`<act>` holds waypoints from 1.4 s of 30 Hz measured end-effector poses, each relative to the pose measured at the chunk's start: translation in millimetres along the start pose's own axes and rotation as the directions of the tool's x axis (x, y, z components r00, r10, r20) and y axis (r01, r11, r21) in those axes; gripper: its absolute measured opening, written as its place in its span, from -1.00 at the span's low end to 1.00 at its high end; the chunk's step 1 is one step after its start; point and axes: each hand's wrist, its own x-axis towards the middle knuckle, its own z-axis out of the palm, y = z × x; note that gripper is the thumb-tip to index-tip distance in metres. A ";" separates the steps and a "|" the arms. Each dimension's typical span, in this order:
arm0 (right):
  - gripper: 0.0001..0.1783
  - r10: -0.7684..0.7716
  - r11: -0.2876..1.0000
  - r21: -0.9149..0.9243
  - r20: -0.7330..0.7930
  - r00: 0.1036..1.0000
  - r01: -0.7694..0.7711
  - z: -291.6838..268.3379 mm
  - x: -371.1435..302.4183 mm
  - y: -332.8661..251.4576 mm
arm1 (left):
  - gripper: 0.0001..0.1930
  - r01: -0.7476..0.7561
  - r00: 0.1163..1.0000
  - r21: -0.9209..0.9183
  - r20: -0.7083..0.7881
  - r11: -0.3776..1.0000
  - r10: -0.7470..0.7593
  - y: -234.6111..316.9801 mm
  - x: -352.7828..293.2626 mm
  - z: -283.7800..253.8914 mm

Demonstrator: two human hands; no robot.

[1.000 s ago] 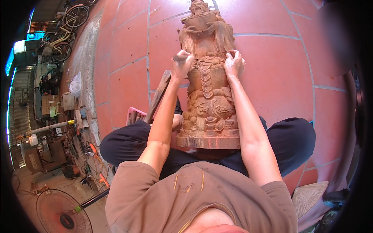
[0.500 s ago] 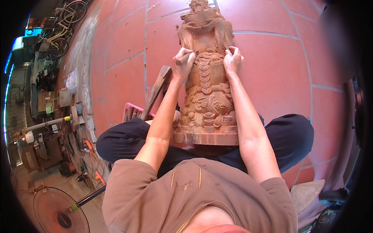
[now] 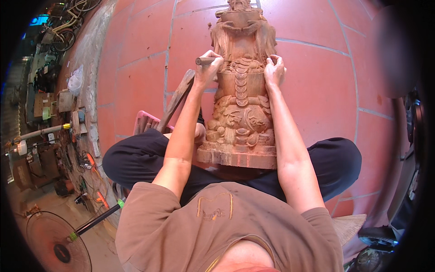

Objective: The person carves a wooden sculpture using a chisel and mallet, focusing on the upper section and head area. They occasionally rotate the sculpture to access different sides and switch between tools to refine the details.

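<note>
A carved wooden statue (image 3: pixel 248 86) lies on its back before me, its base near my lap and its head at the far edge. My left hand (image 3: pixel 207 72) is closed around a chisel-like tool with a round wooden handle (image 3: pixel 205 60). The handle's end sticks out leftward, and the tool's working end by the statue's left side is hard to make out. At the opposite side, below a carved sleeve, my right hand (image 3: pixel 274 72) touches the statue with fingers curled together. What they pinch, if anything, is too small to tell.
Left of my left forearm, a wooden mallet-like bar (image 3: pixel 178 97) leans by a pink tray (image 3: pixel 144 117) of wooden handles. My crossed legs flank the statue's base on the red tile floor (image 3: pixel 317 86). A fan (image 3: pixel 59 245), cords and bicycles (image 3: pixel 63 38) stand farther left.
My left hand has shifted slightly left and turned, so the tool's handle points sideways instead of toward me. The right hand stays at the statue's side. The whole view has shifted a little.
</note>
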 end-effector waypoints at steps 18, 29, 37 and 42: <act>-0.78 -0.075 0.995 0.062 0.034 0.997 0.073 3.3 10.4 16.2 | -0.86 0.096 0.995 -0.006 0.042 0.995 -0.096 10.1 12.8 -19.2; -0.79 -0.122 0.987 0.113 0.049 0.991 0.116 9.3 19.9 30.9 | -0.86 -0.066 0.998 0.213 0.007 0.975 0.066 4.1 8.5 0.6; -0.78 -0.111 0.990 0.092 0.050 0.993 0.106 6.1 13.7 26.7 | -0.87 0.069 0.982 0.220 -0.185 0.973 -0.028 0.5 15.0 11.7; -0.78 -0.104 0.985 0.145 0.069 0.992 0.093 6.3 12.5 20.0 | -0.89 0.163 0.967 -0.207 -0.161 0.965 -0.198 -10.7 13.2 12.1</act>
